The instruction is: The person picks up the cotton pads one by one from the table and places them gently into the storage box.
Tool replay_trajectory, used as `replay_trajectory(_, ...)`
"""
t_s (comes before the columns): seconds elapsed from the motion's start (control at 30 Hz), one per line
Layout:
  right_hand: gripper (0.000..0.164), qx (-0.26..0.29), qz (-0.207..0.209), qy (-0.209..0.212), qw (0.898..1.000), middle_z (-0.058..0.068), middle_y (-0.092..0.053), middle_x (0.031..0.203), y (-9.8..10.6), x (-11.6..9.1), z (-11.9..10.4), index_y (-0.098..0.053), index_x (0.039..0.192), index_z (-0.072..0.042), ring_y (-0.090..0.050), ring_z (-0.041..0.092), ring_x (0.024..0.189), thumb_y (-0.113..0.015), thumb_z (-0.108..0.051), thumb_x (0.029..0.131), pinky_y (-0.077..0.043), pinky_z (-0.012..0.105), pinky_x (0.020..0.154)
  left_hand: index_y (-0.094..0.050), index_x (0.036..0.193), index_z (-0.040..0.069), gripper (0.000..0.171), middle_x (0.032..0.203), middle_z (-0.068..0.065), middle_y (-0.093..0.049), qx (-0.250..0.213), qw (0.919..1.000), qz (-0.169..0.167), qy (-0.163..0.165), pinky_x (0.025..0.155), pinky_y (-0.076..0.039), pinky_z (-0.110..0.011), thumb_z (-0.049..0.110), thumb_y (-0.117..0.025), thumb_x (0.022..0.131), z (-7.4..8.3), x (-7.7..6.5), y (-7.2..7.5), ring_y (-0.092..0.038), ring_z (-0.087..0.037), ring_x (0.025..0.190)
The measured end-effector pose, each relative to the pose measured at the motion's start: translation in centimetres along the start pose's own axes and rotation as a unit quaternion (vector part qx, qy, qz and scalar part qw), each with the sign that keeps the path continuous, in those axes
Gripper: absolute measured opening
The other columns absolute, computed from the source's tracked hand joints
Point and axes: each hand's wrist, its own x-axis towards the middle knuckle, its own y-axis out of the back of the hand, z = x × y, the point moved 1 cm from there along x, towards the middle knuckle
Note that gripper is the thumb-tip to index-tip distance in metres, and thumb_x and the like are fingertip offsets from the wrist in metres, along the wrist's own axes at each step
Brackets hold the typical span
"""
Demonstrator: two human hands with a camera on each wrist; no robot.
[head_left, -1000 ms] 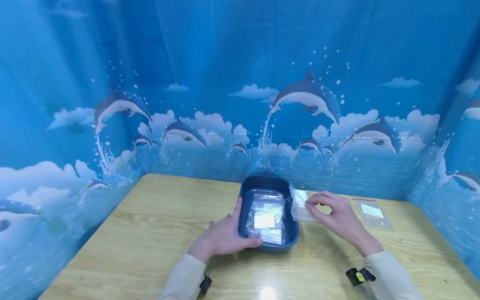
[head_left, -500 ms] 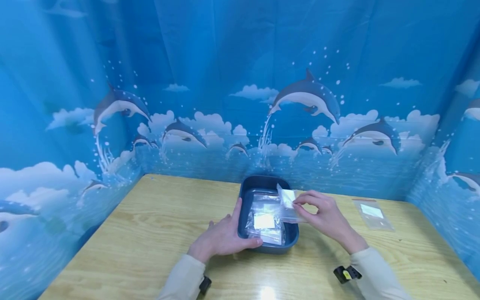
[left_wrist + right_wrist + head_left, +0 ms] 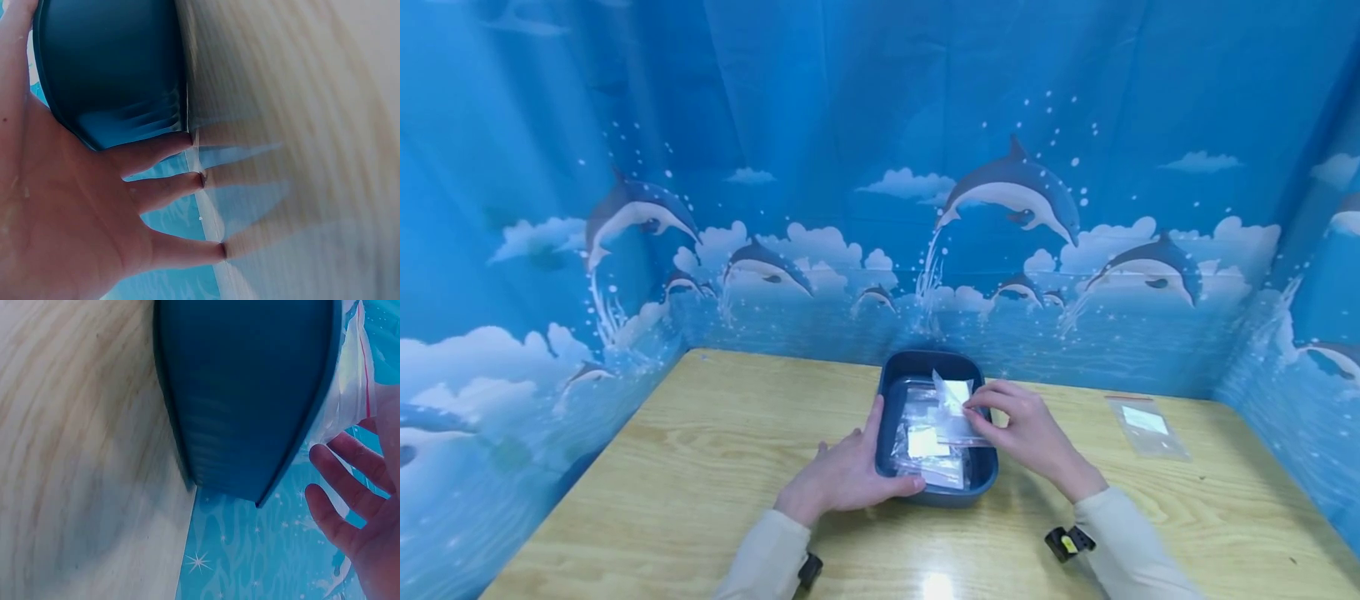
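Observation:
A dark blue plastic bin (image 3: 950, 498) stands on the table with several clear zip bags (image 3: 928, 446) bearing white labels inside. My left hand (image 3: 842, 479) rests against its left side, the thumb lying over the front rim. In the left wrist view the other fingers (image 3: 165, 190) are straight and spread, their tips at the tabletop. Above the bin's right half, my right hand (image 3: 1026, 425) pinches a clear zip bag (image 3: 953, 421) with a white label between thumb and fingers. The right wrist view shows that bag's red seal line (image 3: 364, 365) beyond the bin's rim.
Another labelled zip bag (image 3: 1145, 425) lies flat on the wooden table (image 3: 737, 433) at the right. A blue dolphin-print curtain (image 3: 820, 167) hangs along the back and both sides, close behind the bin.
My right hand has moved left with the zip bag, from beside the bin's right rim to over its inside. The left hand and the bin have stayed in place.

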Motion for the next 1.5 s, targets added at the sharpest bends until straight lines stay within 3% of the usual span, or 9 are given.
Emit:
replay_trajectory(0.37,0.008,-0.023,-0.021,-0.026,0.999,-0.002,-0.073,0.092,-1.1,0.3,0.0,-0.079,0.094,-0.015,-0.069,0.015,0.078,-0.080,-0.009,0.088,-0.061,0.034,0.064,0.007,0.166,0.022,0.132,0.156,-0.022,-0.047,-0.002,1.0000,-0.003,0.000,0.116,-0.024,-0.079,0.087,-0.062,0.074,-0.1,0.0,-0.1,-0.050,-0.040,0.142)
replay_trajectory(0.9,0.006,-0.027,-0.017,-0.023,0.999,-0.002,-0.073,0.091,-1.6,-0.1,0.2,-0.079,0.092,-0.017,-0.069,0.015,0.075,-0.081,-0.014,0.087,-0.058,0.030,0.061,0.007,0.166,0.022,0.132,0.153,-0.023,-0.051,-0.004,1.0000,0.004,-0.007,0.115,-0.025,-0.079,0.086,-0.063,0.074,0.0,0.0,0.0,-0.054,-0.039,0.138)
replay_trajectory(1.5,0.015,-0.039,-0.004,-0.037,0.999,-0.001,-0.075,0.103,-0.2,-1.1,0.8,-0.079,0.104,-0.015,-0.073,0.017,0.092,-0.080,-0.019,0.089,-0.063,0.039,0.078,0.006,0.166,0.021,0.132,0.153,-0.024,-0.051,-0.002,1.0000,0.005,-0.005,0.116,-0.026,-0.078,0.086,-0.063,0.074,0.0,0.0,0.0,-0.054,-0.040,0.138)
